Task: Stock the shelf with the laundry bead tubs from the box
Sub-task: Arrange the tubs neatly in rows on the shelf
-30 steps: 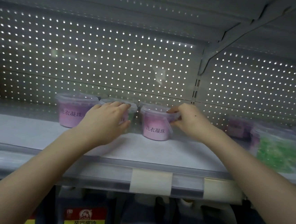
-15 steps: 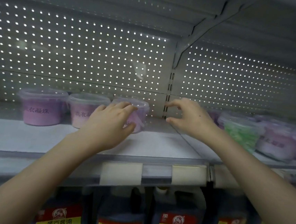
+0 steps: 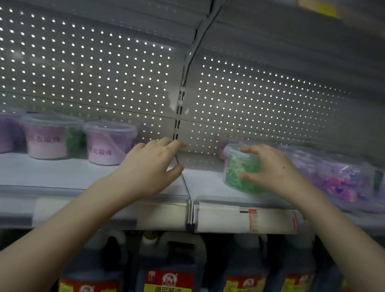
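Since the frame half a second ago, the right hand [image 3: 271, 172] has been brought across from mid-air to the green tub [image 3: 236, 171], and the left hand [image 3: 151, 167] has been drawn away from the pink tubs [image 3: 108, 142] towards the seam between the two shelf boards.

The green tub is gripped from its right side, with fingers curled over the lid rim and the thumb pressed low on the wall. It stands upright on the right-hand board, near the front edge. The left hand is held loosely open above the shelf [image 3: 43, 171], fingers slightly bent, with nothing in it.

The tubs are round, of clear plastic, slightly tapered, and closed with clear snap lids. Green beads are seen through one wall and pale pink filling through three others at the left, two of them printed with dark characters. Further purple tubs [image 3: 343, 179] at the right are blurred.

The shelf is smooth, white metal. It is backed by a perforated panel [image 3: 88, 65] lit through its holes and divided by a slotted upright [image 3: 179, 111]. A clear label strip [image 3: 227, 217] runs along the front edge. Dark jugs [image 3: 170, 273] with red and yellow labels are ranged beneath.
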